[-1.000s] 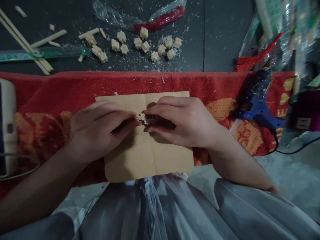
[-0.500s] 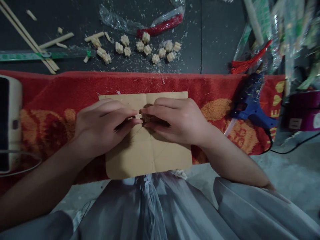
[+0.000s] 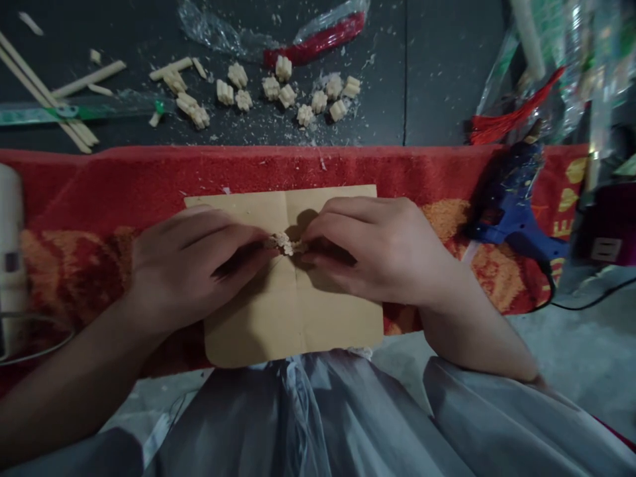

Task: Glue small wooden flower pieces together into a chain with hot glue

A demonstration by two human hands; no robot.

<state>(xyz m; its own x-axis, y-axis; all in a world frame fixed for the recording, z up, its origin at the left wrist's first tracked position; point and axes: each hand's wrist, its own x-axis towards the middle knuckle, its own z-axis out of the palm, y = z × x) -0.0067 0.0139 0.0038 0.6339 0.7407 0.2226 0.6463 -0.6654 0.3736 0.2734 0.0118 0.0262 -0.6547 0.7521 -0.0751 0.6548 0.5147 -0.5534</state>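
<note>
The left hand [image 3: 186, 262] and right hand [image 3: 380, 248] pinch a small pale cluster [image 3: 284, 242] over the cardboard [image 3: 271, 321], its visible length running crosswise between them, right end slanting slightly nearer.

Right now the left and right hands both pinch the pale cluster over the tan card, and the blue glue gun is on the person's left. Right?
One fix: the blue glue gun is on the person's right, per the head view. The left hand and right hand do pinch the pale cluster over the tan card.
</note>
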